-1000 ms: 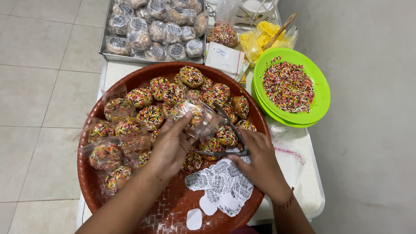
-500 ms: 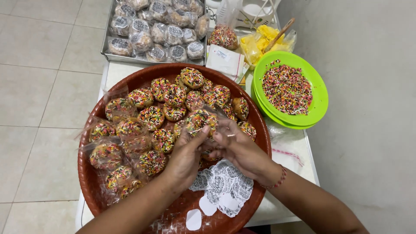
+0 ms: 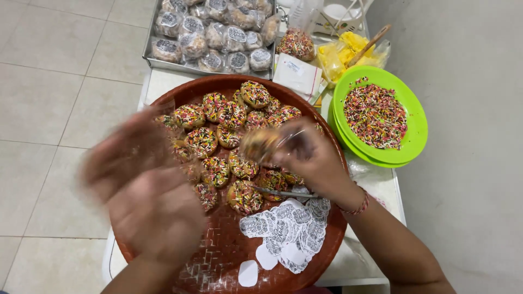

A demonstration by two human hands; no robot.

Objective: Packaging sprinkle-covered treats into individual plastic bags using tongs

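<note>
Bagging step judged in hand: a sprinkled doughnut [image 3: 260,146] in clear wrap is pinched closed-fingered by the right hand [image 3: 310,158] above the woven tray [image 3: 218,256] centre; left hand [image 3: 147,201] blurred at 8 o'clock, grip indiscernible; sealing with a sticker [image 3: 283,234] seems called for.

Floor [image 3: 49,109] is big pale cream tiles with thin grey grout lines, running down the whole left side. On the right there's a plain light grey wall [image 3: 474,136], pretty smooth, no marks. A small white bench [image 3: 381,190] sits right up against that wall. Light is soft and even, no hard shadows.
</note>
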